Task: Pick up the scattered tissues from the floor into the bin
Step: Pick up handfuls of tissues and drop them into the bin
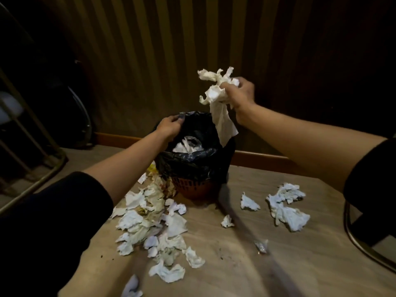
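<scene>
A small orange-brown bin [194, 189] lined with a black plastic bag [188, 166] stands on the floor at the centre, with white tissue visible inside. My left hand [170, 126] grips the bag's far left rim. My right hand [241, 94] is raised above and to the right of the bin, shut on a bunch of crumpled white tissues [216, 97] whose tail hangs over the bin's right rim. A large heap of scattered tissues [150, 219] lies on the floor left of and in front of the bin. More tissues [286, 206] lie to the right.
A striped wall and a wooden skirting board [257, 157] run behind the bin. A metal chair frame [27, 146] stands at the left. A curved metal chair base [360, 239] sits at the right edge. A small silvery wrapper [261, 245] lies on the floor.
</scene>
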`<state>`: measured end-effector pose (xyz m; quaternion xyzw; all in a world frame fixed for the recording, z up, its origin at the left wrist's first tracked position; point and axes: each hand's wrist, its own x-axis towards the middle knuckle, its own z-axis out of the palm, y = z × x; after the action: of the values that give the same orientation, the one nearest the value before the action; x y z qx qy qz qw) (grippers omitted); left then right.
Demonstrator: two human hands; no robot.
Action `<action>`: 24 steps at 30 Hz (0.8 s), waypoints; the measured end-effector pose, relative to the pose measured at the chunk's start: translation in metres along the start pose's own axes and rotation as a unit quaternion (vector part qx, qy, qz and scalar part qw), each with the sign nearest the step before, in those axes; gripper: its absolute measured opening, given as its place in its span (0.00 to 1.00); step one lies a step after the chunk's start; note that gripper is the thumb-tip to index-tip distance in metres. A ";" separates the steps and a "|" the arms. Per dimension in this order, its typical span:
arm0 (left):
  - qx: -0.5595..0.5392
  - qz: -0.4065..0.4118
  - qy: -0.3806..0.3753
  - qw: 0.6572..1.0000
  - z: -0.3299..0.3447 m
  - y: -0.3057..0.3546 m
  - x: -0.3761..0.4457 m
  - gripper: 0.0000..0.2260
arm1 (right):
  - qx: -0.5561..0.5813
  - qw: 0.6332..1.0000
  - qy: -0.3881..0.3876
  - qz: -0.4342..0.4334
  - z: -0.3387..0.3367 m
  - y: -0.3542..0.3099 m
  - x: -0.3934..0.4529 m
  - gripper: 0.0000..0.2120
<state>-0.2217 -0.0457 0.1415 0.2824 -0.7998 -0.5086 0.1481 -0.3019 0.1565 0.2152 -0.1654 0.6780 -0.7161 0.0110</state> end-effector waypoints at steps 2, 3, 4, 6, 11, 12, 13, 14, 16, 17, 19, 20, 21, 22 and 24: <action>0.004 -0.002 0.024 1.000 -0.011 -0.010 0.003 0.14 | 0.021 1.000 -0.012 -0.001 0.011 -0.005 0.003 0.08; 0.007 -0.003 0.035 0.999 -0.017 -0.014 0.003 0.12 | 0.025 1.000 -0.019 -0.001 0.017 -0.006 0.004 0.08; 0.010 -0.003 0.043 0.999 -0.023 -0.018 0.003 0.10 | 0.023 0.999 -0.026 0.001 0.024 -0.005 0.005 0.08; 0.018 -0.005 0.051 0.999 -0.033 -0.028 0.002 0.08 | 0.004 0.998 -0.048 0.029 0.037 0.003 0.007 0.07; 0.027 0.009 0.046 0.999 -0.046 -0.048 -0.008 0.05 | -0.084 0.981 -0.102 0.144 0.062 0.038 0.009 0.30; 0.028 0.015 0.043 0.999 -0.048 -0.050 -0.011 0.05 | -0.083 0.978 -0.113 0.157 0.065 0.043 0.010 0.32; 0.029 0.021 0.037 0.999 -0.048 -0.051 -0.014 0.05 | -0.081 0.975 -0.123 0.164 0.067 0.045 0.010 0.31; 0.029 0.029 0.034 0.999 -0.049 -0.051 -0.017 0.04 | -0.078 0.974 -0.131 0.170 0.068 0.042 0.006 0.30; 0.039 0.049 0.038 0.997 -0.049 -0.050 -0.024 0.03 | -0.080 0.969 -0.144 0.182 0.068 0.041 0.004 0.29; 0.043 0.060 0.043 0.996 -0.049 -0.050 -0.027 0.04 | -0.093 0.966 -0.149 0.190 0.066 0.042 0.005 0.31; 0.045 0.076 0.046 0.995 -0.045 -0.045 -0.032 0.04 | -0.128 0.959 -0.150 0.204 0.060 0.046 0.004 0.37; 0.046 0.080 0.045 0.995 -0.042 -0.042 -0.033 0.04 | -0.141 0.957 -0.148 0.208 0.058 0.048 0.003 0.40; 0.045 0.082 0.045 0.995 -0.038 -0.039 -0.034 0.04 | -0.144 0.956 -0.145 0.209 0.055 0.048 0.002 0.42; 0.043 0.082 0.045 0.995 -0.033 -0.036 -0.036 0.04 | -0.138 0.958 -0.141 0.208 0.052 0.049 0.003 0.44; 0.038 0.087 0.041 0.995 -0.026 -0.030 -0.040 0.05 | -0.101 0.959 -0.143 0.221 0.047 0.049 0.003 0.45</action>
<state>-0.1674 -0.0505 0.1277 0.2379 -0.8331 -0.4512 0.2138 -0.3034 0.1059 0.1692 -0.1129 0.7576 -0.5927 0.2492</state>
